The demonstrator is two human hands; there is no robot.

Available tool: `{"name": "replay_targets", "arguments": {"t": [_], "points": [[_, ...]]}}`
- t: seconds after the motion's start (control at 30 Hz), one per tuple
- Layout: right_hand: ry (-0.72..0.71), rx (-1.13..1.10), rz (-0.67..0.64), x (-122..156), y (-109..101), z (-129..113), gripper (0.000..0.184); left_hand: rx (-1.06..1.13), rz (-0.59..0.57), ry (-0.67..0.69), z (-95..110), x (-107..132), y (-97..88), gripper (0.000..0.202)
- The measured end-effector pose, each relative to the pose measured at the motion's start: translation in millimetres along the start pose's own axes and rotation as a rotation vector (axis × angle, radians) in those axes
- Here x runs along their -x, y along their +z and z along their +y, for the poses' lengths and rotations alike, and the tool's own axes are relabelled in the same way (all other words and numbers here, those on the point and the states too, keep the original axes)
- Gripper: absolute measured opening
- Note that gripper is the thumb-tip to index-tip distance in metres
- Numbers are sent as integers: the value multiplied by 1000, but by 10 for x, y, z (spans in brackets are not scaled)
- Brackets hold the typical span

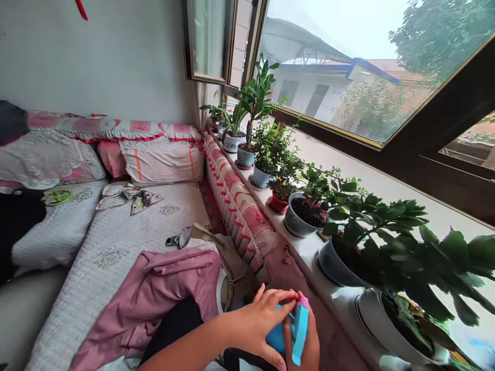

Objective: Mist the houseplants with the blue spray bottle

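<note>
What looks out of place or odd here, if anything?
The pink cloth lies crumpled across the quilted cover, looking untidy rather than folded. Otherwise nothing stands out: the plant pots line the windowsill, and I see no spill around the left hand or the right hand, which holds a blue object.
</note>
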State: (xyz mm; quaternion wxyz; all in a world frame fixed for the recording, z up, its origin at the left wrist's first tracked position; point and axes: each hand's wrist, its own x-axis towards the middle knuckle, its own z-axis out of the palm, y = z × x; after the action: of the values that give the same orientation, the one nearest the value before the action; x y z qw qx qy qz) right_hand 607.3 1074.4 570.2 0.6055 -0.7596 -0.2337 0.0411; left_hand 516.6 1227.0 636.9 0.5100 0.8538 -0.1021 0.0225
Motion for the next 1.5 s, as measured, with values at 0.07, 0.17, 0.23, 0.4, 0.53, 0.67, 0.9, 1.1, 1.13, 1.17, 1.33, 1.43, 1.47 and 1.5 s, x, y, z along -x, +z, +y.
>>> {"name": "replay_targets", "arguments": {"t": [0.07,0.17,0.23,0.4,0.53,0.67,0.9,1.1,1.13,1.17,1.33,1.43,1.47,1.5], "points": [[2,73,109,-73,-49,-140,55,96,11,20,-154,-58,-141,99],[22,63,239,-225,19,-432,56,367,184,-63,-580,-308,-251,76],[2,70,255,-365,116,-615,55,733,272,-234,-912,-584,-251,72],[-66,53,392,-848,487,-929,49,1060,-73,-271,-1417,-1204,-154,94],[-89,-12,489,-1289,782,-1072,47,1520,-173,-174,-1548,-1327,-236,89],[-86,-2,607,-1609,964,-1148,50,1657,3,-230,-1681,-1305,-337,90],[-107,202,457,-1988,1081,-1131,53,1929,7,-402,-1765,-1498,-506,57],[-69,197,520,-2220,989,-1013,38,1920,22,-518,-1651,-1650,-618,65],[-58,198,547,-2230,982,-979,33,1913,30,-535,-1644,-1649,-616,66],[-47,199,572,-2231,977,-942,28,1906,39,-553,-1642,-1642,-610,66],[-10,208,634,-2151,972,-783,17,1873,72,-639,-1637,-1570,-561,65],[-17,209,608,-2112,958,-766,25,1874,92,-658,-1591,-1541,-543,62],[-21,210,588,-2110,951,-774,29,1875,100,-665,-1568,-1536,-540,61],[-25,212,562,-2115,943,-787,33,1875,108,-672,-1545,-1533,-539,59]]}}
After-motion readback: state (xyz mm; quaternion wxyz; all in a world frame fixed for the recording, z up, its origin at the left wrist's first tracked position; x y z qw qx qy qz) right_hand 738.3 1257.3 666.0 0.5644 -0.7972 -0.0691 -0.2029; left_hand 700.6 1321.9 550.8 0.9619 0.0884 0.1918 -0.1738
